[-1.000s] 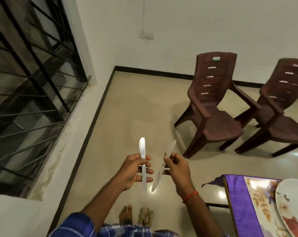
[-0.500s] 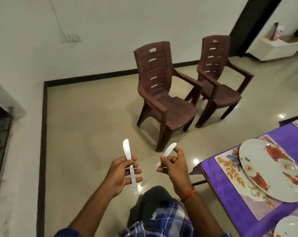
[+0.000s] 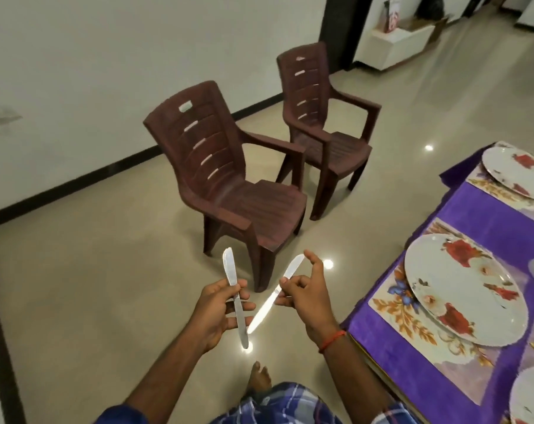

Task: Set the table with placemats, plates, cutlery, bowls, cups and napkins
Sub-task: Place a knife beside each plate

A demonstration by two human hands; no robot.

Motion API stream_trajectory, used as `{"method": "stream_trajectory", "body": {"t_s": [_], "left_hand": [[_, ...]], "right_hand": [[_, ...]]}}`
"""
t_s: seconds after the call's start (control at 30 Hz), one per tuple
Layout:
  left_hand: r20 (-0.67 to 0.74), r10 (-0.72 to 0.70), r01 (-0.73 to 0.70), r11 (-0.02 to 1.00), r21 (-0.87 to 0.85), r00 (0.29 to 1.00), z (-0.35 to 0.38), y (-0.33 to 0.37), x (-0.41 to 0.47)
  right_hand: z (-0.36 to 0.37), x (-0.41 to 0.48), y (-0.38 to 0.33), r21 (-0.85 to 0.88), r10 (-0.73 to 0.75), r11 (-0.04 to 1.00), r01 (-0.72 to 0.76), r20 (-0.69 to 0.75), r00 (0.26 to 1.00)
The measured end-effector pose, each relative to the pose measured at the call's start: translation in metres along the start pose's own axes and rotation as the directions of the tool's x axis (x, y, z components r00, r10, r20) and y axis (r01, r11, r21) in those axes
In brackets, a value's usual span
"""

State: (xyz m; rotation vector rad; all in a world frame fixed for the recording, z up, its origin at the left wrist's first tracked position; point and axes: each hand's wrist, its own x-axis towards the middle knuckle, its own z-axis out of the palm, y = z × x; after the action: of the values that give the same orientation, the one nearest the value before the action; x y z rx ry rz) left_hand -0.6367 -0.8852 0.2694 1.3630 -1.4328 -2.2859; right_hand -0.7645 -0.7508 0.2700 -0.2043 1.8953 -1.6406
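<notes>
1. Your left hand point(image 3: 216, 313) pinches the upright knife point(image 3: 229, 267) at its waist between thumb and fingertips, the other fingers loosely spread below; gripped there it balances, and neither end drags it over.
2. Your right hand point(image 3: 305, 298) holds the slanted knife point(image 3: 264, 307) in a light fingertip pinch near its upper half, forefinger raised and curled by the top end; its lower end leans in towards the upright knife, and I cannot tell whether the two touch.
3. Both knives hang over the floor, just left of the table point(image 3: 479, 221), not yet above the purple cloth; you likely carry one per hand so that each goes to its own setting.
4. The near plate point(image 3: 461, 289) sits on its floral placemat point(image 3: 391, 304), and the far plate point(image 3: 516, 172) on another; no cutlery shows beside either, so I judge the cutlery step is just starting; no bowls, cups or napkins are in sight.
5. Aim for the bare strip of mat beside the near plate; thin polished metal in a fingertip hold may slip, so lay it flat before letting go.
</notes>
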Motion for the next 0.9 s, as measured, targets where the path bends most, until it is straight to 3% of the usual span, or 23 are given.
{"method": "stream_trajectory", "body": {"t_s": [0.13, 0.43, 0.9], "left_hand": [[0.038, 0.019, -0.021, 0.999, 0.029, 0.999, 0.017, 0.027, 0.035], [0.202, -0.053, 0.028, 0.992, 0.127, 0.978, 0.053, 0.071, 0.103], [0.515, -0.214, 0.036, 0.942, 0.333, 0.83, 0.141, 0.133, 0.187]], "right_hand": [[-0.004, 0.03, -0.017, 0.032, -0.018, 0.999, 0.019, -0.016, 1.0], [-0.024, 0.065, -0.017, 0.092, 0.048, 0.995, -0.027, -0.235, 0.971], [-0.047, 0.101, -0.025, 0.301, 0.163, 0.952, 0.05, -0.639, 0.752]]}}
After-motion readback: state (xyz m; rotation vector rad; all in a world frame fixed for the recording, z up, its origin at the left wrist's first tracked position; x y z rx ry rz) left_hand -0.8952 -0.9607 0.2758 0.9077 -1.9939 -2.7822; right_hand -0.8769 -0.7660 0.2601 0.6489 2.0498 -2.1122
